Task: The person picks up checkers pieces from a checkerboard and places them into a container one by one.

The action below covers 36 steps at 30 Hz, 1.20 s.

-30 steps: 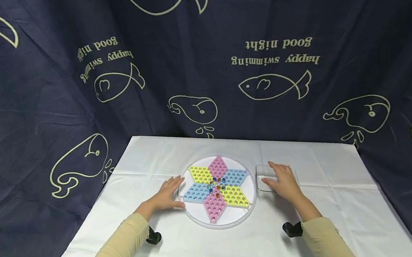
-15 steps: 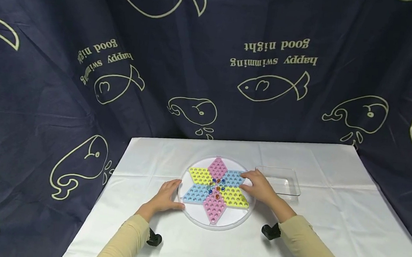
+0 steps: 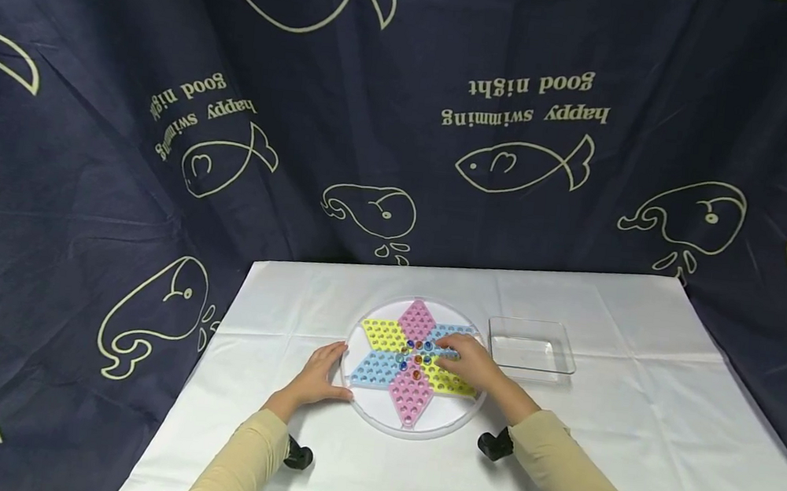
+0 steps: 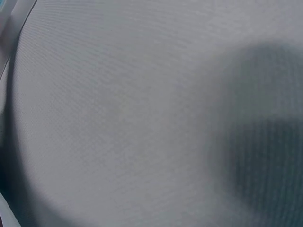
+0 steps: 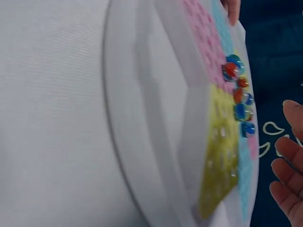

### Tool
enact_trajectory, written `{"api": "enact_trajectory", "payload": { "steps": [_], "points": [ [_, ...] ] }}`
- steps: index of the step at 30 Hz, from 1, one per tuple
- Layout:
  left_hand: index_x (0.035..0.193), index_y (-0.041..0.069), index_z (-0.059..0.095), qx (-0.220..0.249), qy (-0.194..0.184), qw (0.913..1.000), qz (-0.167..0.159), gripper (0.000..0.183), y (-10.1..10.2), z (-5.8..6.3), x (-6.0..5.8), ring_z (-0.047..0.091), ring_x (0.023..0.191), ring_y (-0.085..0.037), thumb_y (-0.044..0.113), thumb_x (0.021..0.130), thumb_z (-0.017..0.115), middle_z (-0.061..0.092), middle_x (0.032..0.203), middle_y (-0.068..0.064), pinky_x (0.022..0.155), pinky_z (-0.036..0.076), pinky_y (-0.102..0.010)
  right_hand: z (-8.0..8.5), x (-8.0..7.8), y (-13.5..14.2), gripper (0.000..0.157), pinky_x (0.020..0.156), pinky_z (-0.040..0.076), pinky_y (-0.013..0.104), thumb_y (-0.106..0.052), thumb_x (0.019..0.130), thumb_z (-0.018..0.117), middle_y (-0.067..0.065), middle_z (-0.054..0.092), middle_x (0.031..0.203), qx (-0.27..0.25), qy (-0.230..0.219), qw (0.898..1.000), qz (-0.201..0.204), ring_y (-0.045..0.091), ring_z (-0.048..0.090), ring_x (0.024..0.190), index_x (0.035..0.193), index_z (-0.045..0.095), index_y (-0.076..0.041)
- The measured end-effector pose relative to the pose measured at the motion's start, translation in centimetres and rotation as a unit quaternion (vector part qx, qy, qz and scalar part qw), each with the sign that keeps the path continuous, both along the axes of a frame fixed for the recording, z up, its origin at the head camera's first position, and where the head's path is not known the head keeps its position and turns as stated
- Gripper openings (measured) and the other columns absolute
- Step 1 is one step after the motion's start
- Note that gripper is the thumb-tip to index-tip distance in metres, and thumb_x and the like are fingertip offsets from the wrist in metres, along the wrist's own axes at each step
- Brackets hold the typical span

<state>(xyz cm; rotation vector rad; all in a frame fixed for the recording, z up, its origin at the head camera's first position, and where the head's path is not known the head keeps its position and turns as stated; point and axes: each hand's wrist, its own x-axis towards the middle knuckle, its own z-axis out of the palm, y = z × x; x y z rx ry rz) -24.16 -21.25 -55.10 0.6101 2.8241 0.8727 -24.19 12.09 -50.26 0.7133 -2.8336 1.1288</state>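
A round white Chinese checkers board (image 3: 367,403) lies on the table, its star in pink, yellow and blue. Several coloured glass marbles (image 3: 417,374) sit in the holes around its centre. My left hand (image 3: 313,376) rests at the board's left rim, thumb and fingers apart. My right hand (image 3: 471,364) is over the right side of the board, fingertips near the marbles. In the right wrist view, its fingers (image 5: 286,175) are spread apart and nothing shows between them. Only a bit of the board's rim (image 4: 16,21) appears in the left wrist view.
A clear plastic box (image 3: 532,354) stands to the right of the board, behind my right hand. White cloth (image 3: 635,395) covers the table. A dark blue curtain (image 3: 405,120) with fish drawings hangs behind it.
My right hand has moved left from over the clear box to above the board near the marbles. My left hand has shifted slightly onto the board's left rim.
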Motion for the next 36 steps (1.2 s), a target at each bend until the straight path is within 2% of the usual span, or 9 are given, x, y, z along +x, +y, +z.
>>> {"api": "enact_trajectory", "payload": {
  "steps": [5,12,18,23,27,36],
  "points": [
    [0.14,0.008,0.035,0.013,-0.001,0.9998,0.013,0.095,-0.2,-0.2,0.2,0.021,0.135,-0.035,0.044,0.064,0.08,0.032,0.145,-0.012,0.11,0.022,-0.053,-0.8,0.0,-0.3,0.031,0.084,0.051,0.042,-0.015,0.083,0.067,0.012,0.064,0.104,-0.001,-0.026,1.0,-0.009,0.026,0.058,0.093,0.109,0.063,0.0],
    [0.139,0.007,0.037,0.025,0.0,0.9997,0.007,0.091,-0.3,-0.2,0.5,0.022,0.135,-0.034,0.042,0.066,0.079,0.032,0.145,-0.012,0.111,0.022,-0.052,-1.4,-0.3,-0.5,0.032,0.082,0.052,0.039,-0.011,0.079,0.07,0.013,0.065,0.099,-0.038,-0.054,0.998,-0.011,0.025,0.059,0.089,0.107,0.063,0.003],
    [0.139,0.008,0.036,0.017,-0.007,0.9998,0.005,0.09,-0.3,-0.1,0.3,0.023,0.135,-0.033,0.043,0.067,0.078,0.031,0.145,-0.011,0.11,0.024,-0.05,-1.6,-0.8,-0.8,0.032,0.085,0.051,0.04,-0.009,0.076,0.071,0.013,0.065,0.098,-0.028,-0.068,0.997,-0.018,0.026,0.06,0.091,0.105,0.064,0.003],
    [0.139,0.007,0.036,0.019,-0.023,0.9995,0.004,0.087,-0.4,0.0,0.2,0.022,0.136,-0.033,0.038,0.069,0.078,0.031,0.146,-0.012,0.113,0.014,-0.05,-1.7,-1.4,-1.0,0.028,0.077,0.052,0.034,-0.008,0.075,0.07,0.008,0.065,0.09,-0.016,-0.069,0.997,-0.017,0.019,0.058,0.082,0.101,0.065,0.002],
    [0.138,0.005,0.037,0.03,-0.018,0.9994,-0.001,0.085,-0.4,0.1,0.2,0.024,0.135,-0.034,0.036,0.07,0.078,0.033,0.145,-0.014,0.114,0.01,-0.049,-1.7,-1.7,-1.2,0.028,0.072,0.05,0.029,-0.01,0.074,0.072,0.004,0.063,0.086,0.0,-0.076,0.997,-0.015,0.014,0.054,0.078,0.1,0.066,0.001],
    [0.137,0.004,0.038,0.043,-0.012,0.999,0.006,0.086,-0.4,0.1,0.3,0.026,0.134,-0.035,0.037,0.069,0.078,0.035,0.143,-0.015,0.113,0.015,-0.051,-2.6,-2.1,-2.1,0.024,0.063,0.044,0.022,-0.014,0.075,0.072,-0.003,0.057,0.074,0.019,-0.087,0.995,-0.035,0.009,0.047,0.068,0.096,0.067,-0.004]
  ]
}}
